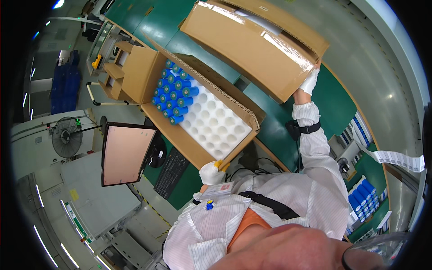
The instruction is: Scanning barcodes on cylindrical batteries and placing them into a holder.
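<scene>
An open cardboard box [175, 140] stands in front of me. Inside it, blue cylindrical cells [176, 92] fill the left part of a white foam tray [216, 123], whose round holes on the right are bare. My left hand [210, 173], in a white glove with yellow fingertips, is closed over the box's near corner. Further off lies a second, taped cardboard box [252, 42]. My right hand [308, 83], also in a white covering, is against its right end, with fingers at the corner and partly hidden.
To the left are a monitor [128, 154], a black keyboard [171, 173] and a smaller cardboard box [135, 74]. More blue cells [362, 198] stand on the green bench [333, 105] at the right, near a strip of printed labels [396, 159]. Cables hang near my waist.
</scene>
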The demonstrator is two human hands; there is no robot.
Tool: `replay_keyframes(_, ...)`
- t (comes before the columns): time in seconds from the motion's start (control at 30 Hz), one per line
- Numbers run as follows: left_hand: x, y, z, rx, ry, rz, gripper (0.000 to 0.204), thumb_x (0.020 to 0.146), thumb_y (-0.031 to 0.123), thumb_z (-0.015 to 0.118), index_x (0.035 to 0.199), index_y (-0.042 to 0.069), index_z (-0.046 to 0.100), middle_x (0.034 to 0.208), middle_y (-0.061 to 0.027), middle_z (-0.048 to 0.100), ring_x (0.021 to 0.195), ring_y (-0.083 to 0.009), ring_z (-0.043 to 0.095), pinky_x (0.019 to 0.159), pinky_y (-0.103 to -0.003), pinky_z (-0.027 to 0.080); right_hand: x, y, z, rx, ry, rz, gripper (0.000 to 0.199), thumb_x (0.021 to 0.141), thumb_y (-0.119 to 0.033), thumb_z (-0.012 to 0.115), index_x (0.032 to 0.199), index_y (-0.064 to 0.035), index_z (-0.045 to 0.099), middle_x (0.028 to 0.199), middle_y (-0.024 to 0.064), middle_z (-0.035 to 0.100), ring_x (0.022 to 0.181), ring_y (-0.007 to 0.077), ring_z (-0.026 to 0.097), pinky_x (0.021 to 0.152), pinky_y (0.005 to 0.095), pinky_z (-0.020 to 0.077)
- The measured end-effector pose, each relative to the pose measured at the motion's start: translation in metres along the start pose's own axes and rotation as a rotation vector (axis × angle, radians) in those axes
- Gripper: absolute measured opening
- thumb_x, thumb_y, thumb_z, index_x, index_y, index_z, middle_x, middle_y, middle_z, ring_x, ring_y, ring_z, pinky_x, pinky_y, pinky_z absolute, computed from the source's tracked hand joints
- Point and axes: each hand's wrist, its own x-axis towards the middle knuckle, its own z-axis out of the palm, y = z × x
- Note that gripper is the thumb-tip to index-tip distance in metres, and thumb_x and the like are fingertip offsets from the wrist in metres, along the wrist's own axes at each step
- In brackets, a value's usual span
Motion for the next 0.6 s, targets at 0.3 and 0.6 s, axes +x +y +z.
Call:
replay_keyframes(0.3,0.007,0.003,-0.005,0.009,-0.011,-0.012,0.023,0.071,0.034,0.082,0.082,0.015,0.074,0.065,-0.0078,0.065,0.058,-0.0292,0.064,0.054,-0.039,0.051,0.020,0.033,-0.008,0.014,-0.059,-0.059,0.063,0.105,-0.045,0.037,0.157,-0.0169,0.016,0.158,0.0072,0.029,0.139,0.0269,0.037,0.115,0.0394,0.0326)
replay_keyframes(0.6,0.010,-0.012,0.001,-0.065,-0.104,-0.009,0.020,0.076,0.032,0.079,0.081,0.013,0.073,0.065,-0.0098,0.064,0.060,-0.0316,0.064,0.054,-0.040,0.051,0.035,0.023,-0.034,0.048,-0.167,0.188,0.067,0.101,-0.056,0.041,0.152,-0.0133,0.030,0.144,0.0057,0.047,0.124,0.0230,0.052,0.101,0.0350,0.0471)
